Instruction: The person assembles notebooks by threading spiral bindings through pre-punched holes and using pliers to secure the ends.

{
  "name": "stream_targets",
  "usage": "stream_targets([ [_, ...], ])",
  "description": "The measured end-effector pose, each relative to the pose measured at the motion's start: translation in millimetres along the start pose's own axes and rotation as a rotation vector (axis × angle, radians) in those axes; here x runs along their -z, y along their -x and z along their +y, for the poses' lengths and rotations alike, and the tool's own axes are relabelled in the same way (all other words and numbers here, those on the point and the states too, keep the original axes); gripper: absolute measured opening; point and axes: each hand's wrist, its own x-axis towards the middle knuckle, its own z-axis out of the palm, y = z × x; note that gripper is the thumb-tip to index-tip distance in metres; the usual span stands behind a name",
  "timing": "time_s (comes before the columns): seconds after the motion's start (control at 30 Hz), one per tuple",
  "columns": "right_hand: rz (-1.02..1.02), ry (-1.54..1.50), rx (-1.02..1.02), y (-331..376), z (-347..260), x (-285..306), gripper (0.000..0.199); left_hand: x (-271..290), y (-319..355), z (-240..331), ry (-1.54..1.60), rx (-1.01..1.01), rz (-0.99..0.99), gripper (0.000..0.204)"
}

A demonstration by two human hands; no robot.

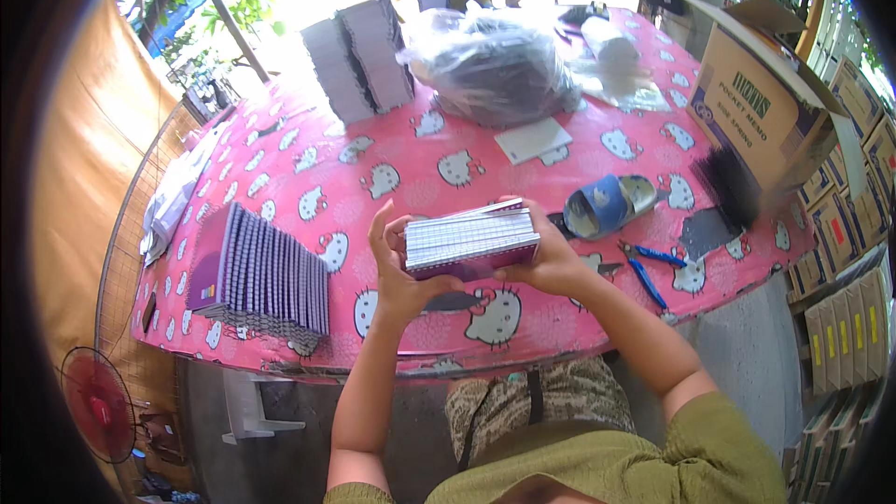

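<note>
Head view, landmark: the blue sandal (611, 203) on the tabletop (523, 187).
Notebook bundle (469, 239): left of sandal, held up, page edges facing up, purple cover on near side.
Right hand (553, 259): pinching bundle's sandal-side end, thumb on near cover.
Left hand (398, 271): curved about the far-from-sandal end, thumb and forefinger spread; whether it presses, cannot tell.
Bundle weight: probably moderate, dense paper.
Bundle stiffness: likely firm squeezed together, floppy as single books; top piece sits askew.
Slip: covers look smooth, inner books could slide out.
Fragility: low, though corners and spiral edges may bend.
Best hold: both short ends, squeezing, thumbs on cover.
Notebook row (271, 271): well left of sandal.
Blue pliers (651, 266): just nearer the person than sandal.
</note>
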Motion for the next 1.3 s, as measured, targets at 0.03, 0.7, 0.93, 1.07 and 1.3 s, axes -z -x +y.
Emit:
stream_targets([
  [0.03,0.010,0.022,-0.026,11.1,-1.4,2.0,0.101,-0.5,5.3,-5.7,0.009,0.071,-0.050,0.119],
  [0.7,0.197,0.164,0.070,47.8,-1.1,-17.0,0.096,-22.9,38.8,-1.5,0.079,0.149,-0.143,0.090],
  [0.93,0.104,0.166,-0.068,57.6,-19.9,-1.8,0.096,-37.5,42.1,28.6,0.158,0.356,0.000,0.080],
  [1.07,0.048,0.342,-0.283,59.9,-32.6,26.0,0.098,-41.9,32.4,51.7,0.377,0.821,0.064,0.066],
  [1.3,0.218,0.288,-0.291,61.5,-9.6,10.4,0.045,-40.8,32.5,52.3,0.277,0.972,0.088,0.078],
])
